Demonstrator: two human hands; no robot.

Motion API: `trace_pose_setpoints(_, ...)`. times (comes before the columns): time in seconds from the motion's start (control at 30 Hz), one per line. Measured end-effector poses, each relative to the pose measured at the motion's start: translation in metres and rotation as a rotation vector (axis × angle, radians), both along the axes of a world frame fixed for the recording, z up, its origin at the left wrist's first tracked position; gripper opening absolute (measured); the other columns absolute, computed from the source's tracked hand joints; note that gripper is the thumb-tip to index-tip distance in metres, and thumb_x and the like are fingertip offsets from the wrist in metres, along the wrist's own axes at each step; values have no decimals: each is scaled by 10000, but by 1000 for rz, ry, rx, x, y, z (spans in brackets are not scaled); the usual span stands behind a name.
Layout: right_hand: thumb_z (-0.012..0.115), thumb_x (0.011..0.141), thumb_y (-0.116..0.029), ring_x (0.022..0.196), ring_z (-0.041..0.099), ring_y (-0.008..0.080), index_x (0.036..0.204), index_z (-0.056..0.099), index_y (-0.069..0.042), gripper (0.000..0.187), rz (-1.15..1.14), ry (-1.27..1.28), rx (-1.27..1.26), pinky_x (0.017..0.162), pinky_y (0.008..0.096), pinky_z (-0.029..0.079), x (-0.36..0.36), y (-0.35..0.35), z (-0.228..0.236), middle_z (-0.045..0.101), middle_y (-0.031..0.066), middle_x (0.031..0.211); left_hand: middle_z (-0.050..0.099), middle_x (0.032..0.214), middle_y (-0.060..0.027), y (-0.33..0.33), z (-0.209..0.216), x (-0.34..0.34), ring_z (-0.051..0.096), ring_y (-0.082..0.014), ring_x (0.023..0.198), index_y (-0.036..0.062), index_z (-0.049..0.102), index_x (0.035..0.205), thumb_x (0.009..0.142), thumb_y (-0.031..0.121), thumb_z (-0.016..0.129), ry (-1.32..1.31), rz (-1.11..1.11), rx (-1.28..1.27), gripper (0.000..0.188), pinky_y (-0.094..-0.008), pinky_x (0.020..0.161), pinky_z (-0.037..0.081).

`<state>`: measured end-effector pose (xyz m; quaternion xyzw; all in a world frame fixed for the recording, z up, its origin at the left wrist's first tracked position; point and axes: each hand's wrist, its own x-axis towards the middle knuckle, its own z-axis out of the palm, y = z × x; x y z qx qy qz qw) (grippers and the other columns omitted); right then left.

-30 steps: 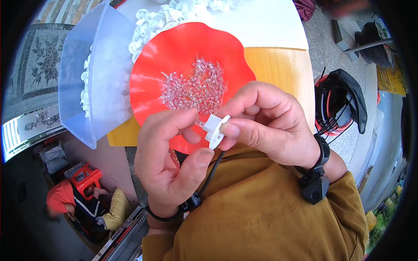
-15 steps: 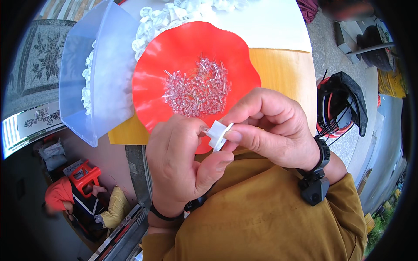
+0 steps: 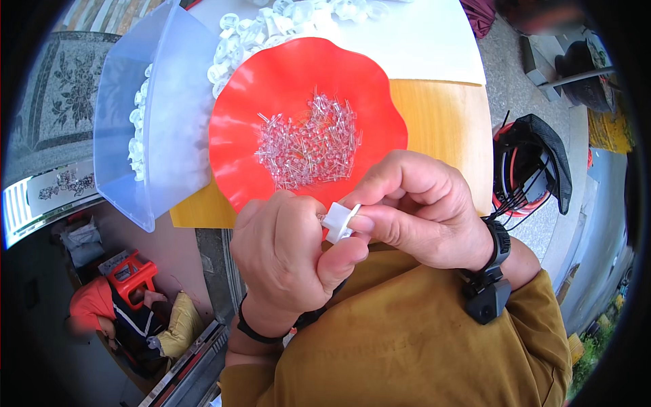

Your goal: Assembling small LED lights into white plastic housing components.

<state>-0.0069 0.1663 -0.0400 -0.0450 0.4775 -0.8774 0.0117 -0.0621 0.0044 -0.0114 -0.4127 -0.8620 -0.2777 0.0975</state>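
Over the near edge of a red wavy-rimmed bowl (image 3: 234, 163), my two hands meet. My right hand (image 3: 424, 210) pinches a small white plastic fitting with a round flange (image 3: 339, 221) between thumb and fingertips. My left hand (image 3: 285, 251) is closed at the fitting's other end, its curled fingers on a small clear pin-like piece (image 3: 322, 217), mostly hidden by the fingers. The left thumb lies just below the fitting. Inside the bowl is a heap of similar clear thin-legged pieces (image 3: 312, 142).
Many white fittings (image 3: 247, 41) are piled behind the bowl on the wooden table (image 3: 441, 115). A translucent plastic bin (image 3: 176, 102) tilts at the left, with more white pieces showing through. Further off are a red stool (image 3: 133, 277), a seated person (image 3: 95, 302) and a black mesh-covered item (image 3: 536, 163).
Both hands have shifted slightly downward with the fitting. The left thumb has come up closer to the fitting, and its flange has turned more edge-on.
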Motion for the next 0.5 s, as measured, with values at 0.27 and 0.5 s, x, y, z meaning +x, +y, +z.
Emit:
trace_pose_setpoints(0.27, 552, 899, -15, 745, 610, 44, 934, 571, -2, 42, 40, 12, 21, 654, 176, 507, -2, 2, 0, 622, 22, 841, 431, 572, -52, 1, -1, 0, 437, -243, 451, 67, 472, 706, 875, 534, 486, 18, 14, 57, 497, -356, 434, 317)
trace_pose_setpoints(0.5, 553, 900, -19, 764, 591, 33, 933, 563, -1, 39, 39, -62, -99, 659, 178, 495, -16, -5, 12, 611, 13, 850, 532, 673, -71, -8, 12, 5, 487, -169, 502, 4, 551, 865, 850, 290, 623, -433, 80, 334, 296, -292, 472, 385)
